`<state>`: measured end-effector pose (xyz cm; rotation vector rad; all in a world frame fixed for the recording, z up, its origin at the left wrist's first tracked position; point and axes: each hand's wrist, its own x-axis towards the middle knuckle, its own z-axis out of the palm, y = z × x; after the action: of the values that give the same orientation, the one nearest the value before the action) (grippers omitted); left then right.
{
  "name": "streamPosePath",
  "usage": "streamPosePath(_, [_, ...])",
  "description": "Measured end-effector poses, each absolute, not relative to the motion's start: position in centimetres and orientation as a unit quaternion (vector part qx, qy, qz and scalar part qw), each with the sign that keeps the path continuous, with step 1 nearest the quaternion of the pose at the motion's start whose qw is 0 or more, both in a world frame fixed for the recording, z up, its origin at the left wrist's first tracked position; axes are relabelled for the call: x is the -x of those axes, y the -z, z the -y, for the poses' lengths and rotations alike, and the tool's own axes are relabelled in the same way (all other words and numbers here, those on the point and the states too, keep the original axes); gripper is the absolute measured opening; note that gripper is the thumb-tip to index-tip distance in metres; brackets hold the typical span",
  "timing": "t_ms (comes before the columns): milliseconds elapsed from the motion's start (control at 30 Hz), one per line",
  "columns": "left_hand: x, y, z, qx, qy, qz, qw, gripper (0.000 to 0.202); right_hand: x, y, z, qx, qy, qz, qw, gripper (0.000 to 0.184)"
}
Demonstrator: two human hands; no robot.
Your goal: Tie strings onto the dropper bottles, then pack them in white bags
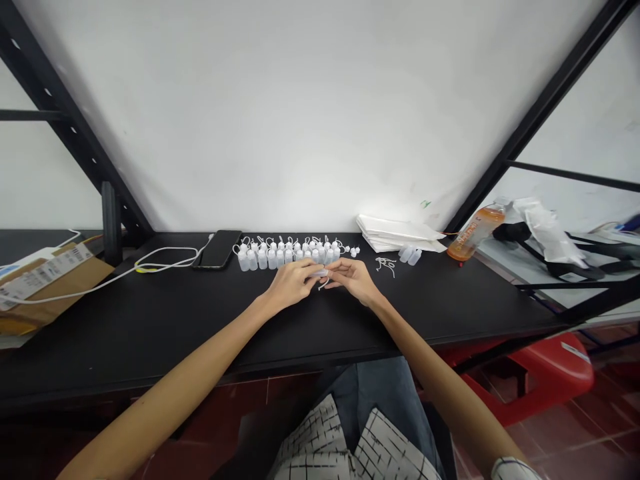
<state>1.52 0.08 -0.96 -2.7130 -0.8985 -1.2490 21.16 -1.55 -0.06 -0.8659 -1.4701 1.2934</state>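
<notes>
Head view: both hands (291,283) (356,280) hold a bottle (319,273) near capped bottles (272,259).

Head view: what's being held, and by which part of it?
Apparently a small plastic bottle, partly hidden: left grip on its body, right grip at its cap end.

A phone (219,250) lies near the back edge of the table (175,333), a cable (173,249) beside it; papers (400,233) sit farther right, a drink (476,232) near the right back corner, a parcel (47,287) toward the left end.
</notes>
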Motion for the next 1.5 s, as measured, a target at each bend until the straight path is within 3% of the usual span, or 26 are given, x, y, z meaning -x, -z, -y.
streamPosePath(200, [-1.3,0.1,-0.2,0.848,0.369,0.339,-0.170,0.024,-21.3,0.5,1.1,0.350,-0.494,0.625,0.493,0.039])
streamPosePath(333, [-1.2,0.3,-0.2,0.831,0.393,0.330,-0.216,0.025,-21.4,0.7,1.0,0.339,-0.510,0.637,0.468,0.040])
streamPosePath(1200, [-1.5,0.7,0.1,0.867,0.448,0.216,-0.013,0.024,-21.5,0.2,1.3,0.322,-0.589,0.567,0.478,0.036])
streamPosePath(1500, [-1.4,0.5,0.6,0.850,0.429,0.294,-0.086,0.023,-21.5,-0.1,1.5,0.327,-0.564,0.597,0.467,0.034])
